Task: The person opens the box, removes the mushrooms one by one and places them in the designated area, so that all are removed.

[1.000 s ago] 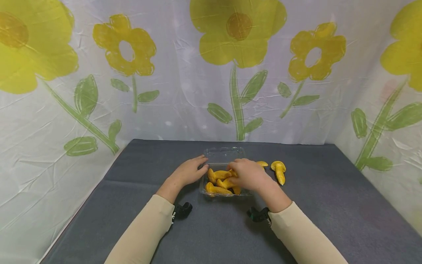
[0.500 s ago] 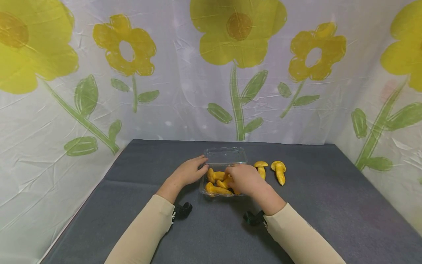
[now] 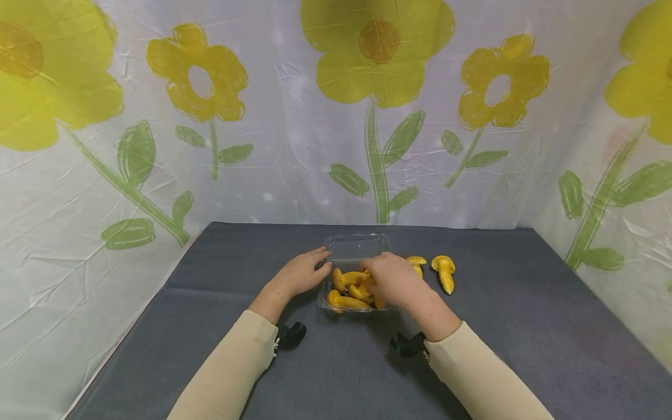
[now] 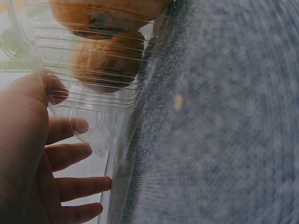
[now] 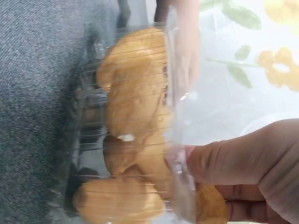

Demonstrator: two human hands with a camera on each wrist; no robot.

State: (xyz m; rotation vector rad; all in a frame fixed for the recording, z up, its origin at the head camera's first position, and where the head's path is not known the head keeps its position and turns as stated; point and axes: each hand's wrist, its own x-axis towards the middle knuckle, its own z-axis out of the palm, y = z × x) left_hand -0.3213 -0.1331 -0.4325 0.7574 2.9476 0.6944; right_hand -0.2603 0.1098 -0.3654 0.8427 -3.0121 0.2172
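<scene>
A clear plastic clamshell box (image 3: 336,310) holds several yellow mushrooms (image 3: 349,300) and stands with its lid (image 3: 359,247) raised at the back. My left hand (image 3: 298,273) rests at the box's left edge; in the left wrist view its thumb (image 4: 57,88) touches the rim and the other fingers extend loosely behind. Over the right part of the box, my right hand (image 3: 396,281) reaches in and pinches a mushroom (image 5: 211,203) at the rim, partly hidden by the fingers. Most of the right fingertips are hidden in the head view.
Two more mushrooms lie on the dark cloth-covered table (image 3: 236,251) right of the box: one (image 3: 444,273) fully visible, the other (image 3: 416,262) partly behind my right hand. A white curtain (image 3: 283,175) with painted flowers encloses the table's back and sides.
My right hand dipped leftward into the box, then came back slightly up and right, covering part of the nearer loose mushroom again. My left hand has stayed still.
</scene>
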